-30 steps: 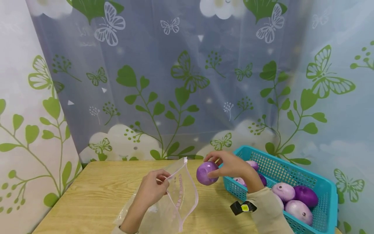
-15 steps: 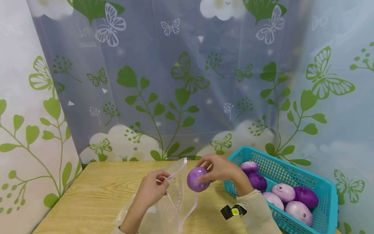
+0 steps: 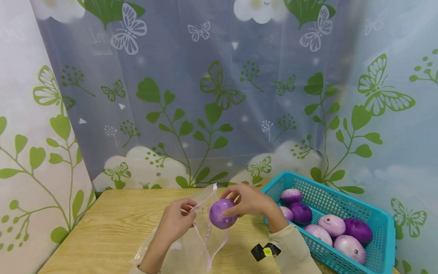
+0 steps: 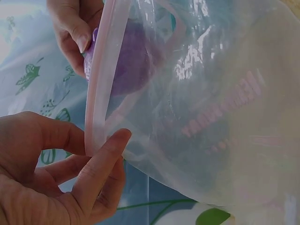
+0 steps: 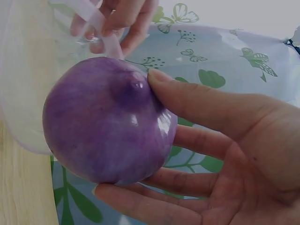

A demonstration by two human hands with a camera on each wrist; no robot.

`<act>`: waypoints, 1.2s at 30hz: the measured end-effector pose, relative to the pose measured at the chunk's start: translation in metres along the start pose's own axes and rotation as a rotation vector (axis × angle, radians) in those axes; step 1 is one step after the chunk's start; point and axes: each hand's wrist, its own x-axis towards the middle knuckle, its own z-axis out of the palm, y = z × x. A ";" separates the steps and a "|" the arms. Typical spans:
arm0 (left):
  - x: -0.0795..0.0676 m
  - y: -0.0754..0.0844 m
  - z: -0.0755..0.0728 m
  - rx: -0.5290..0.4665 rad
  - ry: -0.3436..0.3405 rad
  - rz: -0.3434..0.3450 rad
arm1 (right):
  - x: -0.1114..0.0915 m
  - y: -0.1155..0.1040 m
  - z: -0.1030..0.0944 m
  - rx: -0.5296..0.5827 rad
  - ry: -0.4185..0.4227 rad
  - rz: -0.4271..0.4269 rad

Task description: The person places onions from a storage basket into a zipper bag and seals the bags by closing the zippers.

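My left hand (image 3: 178,219) pinches the pink-edged rim of a clear zip bag (image 3: 188,251) between thumb and fingers, and the bag's mouth gapes toward the right. Held in my right hand (image 3: 248,201) is a glossy purple onion (image 3: 218,219), at the bag's mouth. In the right wrist view, thumb and fingers grip the onion (image 5: 105,126) from one side, its nub showing near the thumb. Through the film of the bag (image 4: 220,61) in the left wrist view, part of the onion (image 4: 131,61) shows purple. Pink lettering is printed on the bag.
A turquoise mesh basket (image 3: 380,228) stands at the right of the wooden table (image 3: 126,217). Several onions lie in it, some pale such as one (image 3: 349,249) at the front, others dark purple (image 3: 301,212). A patterned curtain (image 3: 178,125) hangs behind the table.
My right hand has carried the onion leftward and slightly down, from beside the basket to the bag's mouth. My left hand keeps its pinch on the rim, almost still.
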 end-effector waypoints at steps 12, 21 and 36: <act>0.003 0.001 -0.004 -0.014 0.026 -0.020 | 0.002 -0.007 0.005 -0.036 -0.004 -0.006; 0.002 0.005 -0.009 -0.024 0.054 -0.012 | 0.002 -0.009 0.003 -0.027 -0.021 0.050; 0.003 0.008 -0.013 -0.025 0.092 -0.010 | -0.006 -0.010 -0.020 -0.060 -0.022 0.057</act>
